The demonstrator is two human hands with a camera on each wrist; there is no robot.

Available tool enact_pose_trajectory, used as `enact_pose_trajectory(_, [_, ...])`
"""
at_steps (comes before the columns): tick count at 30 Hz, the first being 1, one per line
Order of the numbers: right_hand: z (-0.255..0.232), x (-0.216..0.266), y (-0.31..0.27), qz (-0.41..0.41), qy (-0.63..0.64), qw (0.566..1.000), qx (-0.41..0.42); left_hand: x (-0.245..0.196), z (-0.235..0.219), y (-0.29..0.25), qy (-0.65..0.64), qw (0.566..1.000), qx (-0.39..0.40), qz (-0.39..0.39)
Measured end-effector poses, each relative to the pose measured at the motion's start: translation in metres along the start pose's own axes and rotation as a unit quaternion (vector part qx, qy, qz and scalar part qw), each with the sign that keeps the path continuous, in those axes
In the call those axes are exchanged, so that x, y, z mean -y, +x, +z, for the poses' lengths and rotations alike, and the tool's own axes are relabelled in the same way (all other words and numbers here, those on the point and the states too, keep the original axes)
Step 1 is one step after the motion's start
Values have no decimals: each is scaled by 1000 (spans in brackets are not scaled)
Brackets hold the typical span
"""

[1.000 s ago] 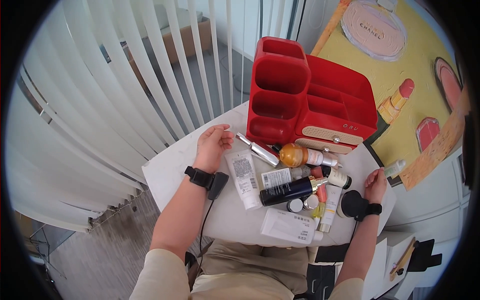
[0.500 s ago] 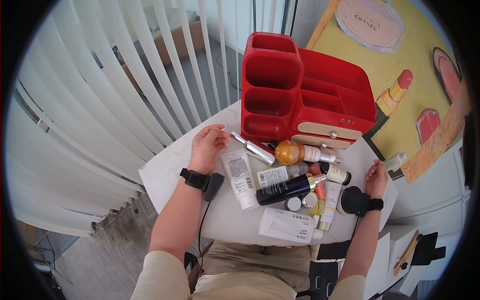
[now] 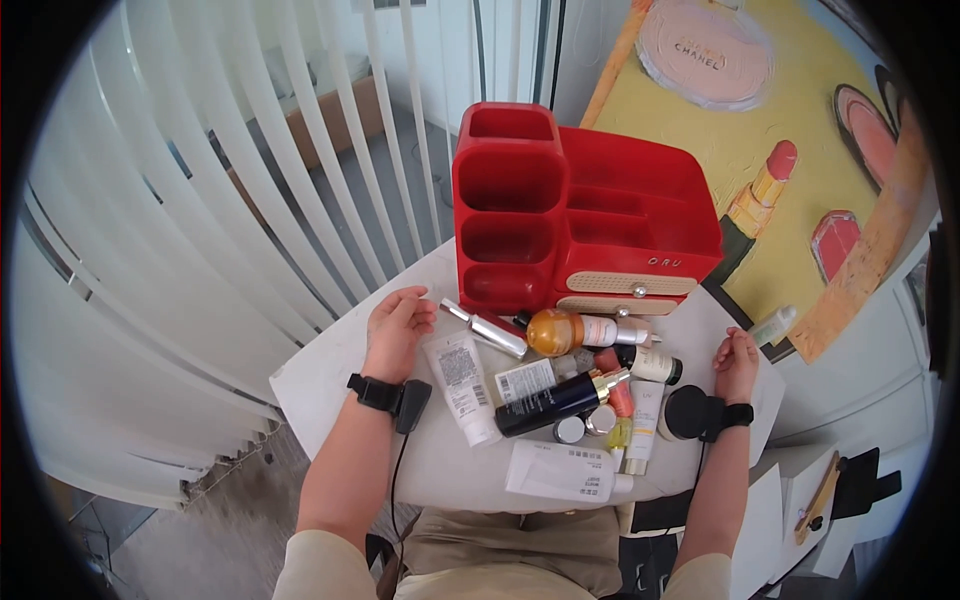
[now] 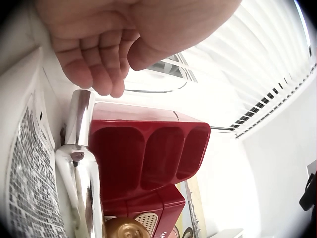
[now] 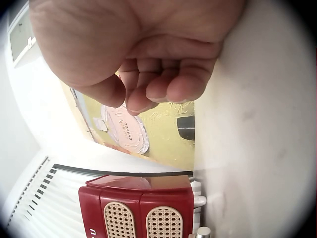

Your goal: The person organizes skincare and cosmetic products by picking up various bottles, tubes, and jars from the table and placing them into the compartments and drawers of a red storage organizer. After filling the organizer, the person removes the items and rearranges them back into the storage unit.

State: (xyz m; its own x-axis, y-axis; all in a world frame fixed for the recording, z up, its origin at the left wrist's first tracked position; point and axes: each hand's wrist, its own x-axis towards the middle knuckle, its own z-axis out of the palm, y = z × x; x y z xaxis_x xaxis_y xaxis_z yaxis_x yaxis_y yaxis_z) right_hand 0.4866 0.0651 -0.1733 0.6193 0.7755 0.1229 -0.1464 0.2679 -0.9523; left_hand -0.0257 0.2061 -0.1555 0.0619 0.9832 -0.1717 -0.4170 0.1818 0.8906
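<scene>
The left hand (image 3: 397, 330) rests on the white table at the left, fingers loosely curled and holding nothing, beside a silver tube (image 3: 487, 330) and a white printed tube (image 3: 461, 388). In the left wrist view its fingertips hang just above the silver cap (image 4: 79, 119). On the table's right side lies the right hand (image 3: 737, 362), loosely curled and empty, also seen in the right wrist view (image 5: 143, 54). Between the hands lie a dark blue pump bottle (image 3: 550, 404), an amber-topped bottle (image 3: 555, 332), a white pouch-like pack (image 3: 560, 471) and several small cosmetics.
A red organizer (image 3: 585, 258) with empty compartments and two woven-front drawers stands at the table's back. Behind it leans a yellow painting (image 3: 690, 150). White vertical blinds (image 3: 180, 220) hang at the left. A pale green-white tube (image 3: 774, 326) lies past the right hand.
The head view has shifted, so the organizer, items and hands appear further left, and lower than half a second ago. Both hands keep about the same places on the table.
</scene>
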Motion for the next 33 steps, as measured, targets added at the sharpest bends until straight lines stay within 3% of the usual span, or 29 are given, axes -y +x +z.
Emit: enact_pose_trajectory(33, [4,4,-2,23,-13,1000,-5,3,0,-1,21,999,23,16])
